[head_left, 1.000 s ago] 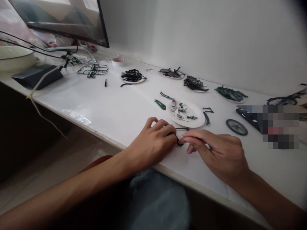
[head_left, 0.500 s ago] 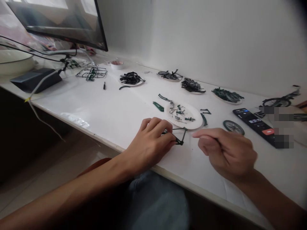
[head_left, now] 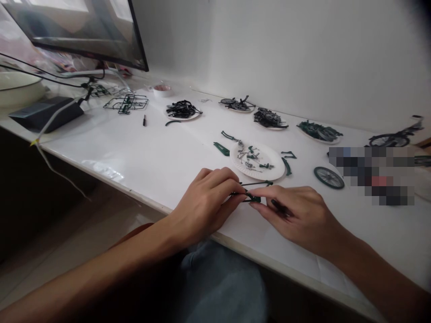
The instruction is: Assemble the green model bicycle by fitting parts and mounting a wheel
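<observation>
White table [head_left: 117,143] | both hands [head_left: 210,197] pinch green frame [head_left: 256,198] | plate [head_left: 274,159] beyond

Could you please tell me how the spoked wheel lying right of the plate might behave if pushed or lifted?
Lying flat on the table, the spoked wheel would probably slide rather than roll. Its thin, open spokes suggest little weight, and they might bend or snap if squeezed.
</observation>
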`<action>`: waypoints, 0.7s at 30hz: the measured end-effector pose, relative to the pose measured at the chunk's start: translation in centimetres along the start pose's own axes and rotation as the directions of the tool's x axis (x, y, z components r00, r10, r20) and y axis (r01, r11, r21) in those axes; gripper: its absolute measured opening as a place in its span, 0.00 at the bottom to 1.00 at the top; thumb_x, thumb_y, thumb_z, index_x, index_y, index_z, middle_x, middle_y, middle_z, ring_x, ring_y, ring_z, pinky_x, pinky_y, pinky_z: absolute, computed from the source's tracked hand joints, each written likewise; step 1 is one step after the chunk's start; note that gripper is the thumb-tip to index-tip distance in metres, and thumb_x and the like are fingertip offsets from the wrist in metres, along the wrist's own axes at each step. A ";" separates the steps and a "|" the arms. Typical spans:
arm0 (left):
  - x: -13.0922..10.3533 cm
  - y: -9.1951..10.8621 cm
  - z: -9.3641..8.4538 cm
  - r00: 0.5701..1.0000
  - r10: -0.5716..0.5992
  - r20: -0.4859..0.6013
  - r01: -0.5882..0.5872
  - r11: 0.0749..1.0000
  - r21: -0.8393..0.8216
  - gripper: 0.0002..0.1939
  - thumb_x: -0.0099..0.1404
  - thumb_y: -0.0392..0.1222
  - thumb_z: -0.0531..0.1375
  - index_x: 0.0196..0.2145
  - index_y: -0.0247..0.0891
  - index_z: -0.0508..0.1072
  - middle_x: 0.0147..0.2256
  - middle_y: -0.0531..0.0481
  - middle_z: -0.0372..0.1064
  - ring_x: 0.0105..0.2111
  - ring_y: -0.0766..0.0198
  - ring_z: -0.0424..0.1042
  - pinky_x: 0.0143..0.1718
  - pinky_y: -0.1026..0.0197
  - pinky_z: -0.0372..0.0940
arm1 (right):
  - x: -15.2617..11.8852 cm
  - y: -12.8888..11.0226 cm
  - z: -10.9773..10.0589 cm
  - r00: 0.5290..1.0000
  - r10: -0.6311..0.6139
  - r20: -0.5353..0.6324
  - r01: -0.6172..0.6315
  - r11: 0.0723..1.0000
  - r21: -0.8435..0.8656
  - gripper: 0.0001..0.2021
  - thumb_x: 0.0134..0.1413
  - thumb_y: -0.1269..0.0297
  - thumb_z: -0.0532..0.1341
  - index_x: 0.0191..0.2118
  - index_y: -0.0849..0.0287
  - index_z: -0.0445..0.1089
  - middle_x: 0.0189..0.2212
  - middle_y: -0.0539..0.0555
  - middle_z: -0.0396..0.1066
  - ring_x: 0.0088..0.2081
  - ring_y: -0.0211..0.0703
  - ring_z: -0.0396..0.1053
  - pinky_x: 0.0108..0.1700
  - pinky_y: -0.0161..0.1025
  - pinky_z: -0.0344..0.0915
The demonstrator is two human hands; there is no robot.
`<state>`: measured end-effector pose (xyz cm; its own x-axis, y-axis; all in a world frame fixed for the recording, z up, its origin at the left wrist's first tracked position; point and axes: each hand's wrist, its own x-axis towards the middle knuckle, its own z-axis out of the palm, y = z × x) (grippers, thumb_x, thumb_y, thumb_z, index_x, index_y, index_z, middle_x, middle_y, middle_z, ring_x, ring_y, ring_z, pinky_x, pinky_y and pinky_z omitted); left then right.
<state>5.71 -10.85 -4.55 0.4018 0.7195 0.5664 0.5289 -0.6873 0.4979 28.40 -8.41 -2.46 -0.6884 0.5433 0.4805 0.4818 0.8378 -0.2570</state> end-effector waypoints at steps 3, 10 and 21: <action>0.1 0.1 -0.2 1.000 -0.018 0.023 0.019 0.999 -0.033 0.06 0.75 0.37 0.54 0.42 0.36 0.70 0.42 0.49 0.70 0.42 0.64 0.69 0.45 0.57 0.59 | 0.0 0.0 0.2 1.000 0.007 -0.023 -0.008 1.000 -0.028 0.11 0.60 0.69 0.65 0.49 0.55 0.71 0.19 0.41 0.62 0.19 0.31 0.59 0.29 0.32 0.61; 0.0 -0.1 -0.1 0.997 0.017 0.070 -0.016 1.000 -0.015 0.06 0.75 0.38 0.54 0.42 0.36 0.71 0.42 0.48 0.70 0.42 0.64 0.69 0.46 0.57 0.59 | -0.1 -0.1 -0.1 1.000 0.018 0.004 -0.018 1.000 0.024 0.11 0.62 0.64 0.64 0.49 0.56 0.69 0.21 0.42 0.64 0.21 0.30 0.61 0.30 0.31 0.61; 0.1 -0.5 0.0 0.974 0.024 0.226 -0.052 0.992 0.119 0.15 0.69 0.48 0.62 0.49 0.39 0.67 0.48 0.48 0.69 0.48 0.57 0.67 0.50 0.53 0.57 | 0.3 1.2 -1.2 0.978 0.207 -0.018 -0.206 0.977 0.050 0.07 0.67 0.66 0.57 0.45 0.56 0.71 0.23 0.43 0.67 0.19 0.30 0.57 0.26 0.32 0.56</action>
<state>5.49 -10.45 -4.72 0.5727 0.7067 0.4154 0.5923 -0.7071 0.3863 29.41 -7.31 -1.56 -0.5641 0.7039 0.4317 0.5855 0.7096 -0.3919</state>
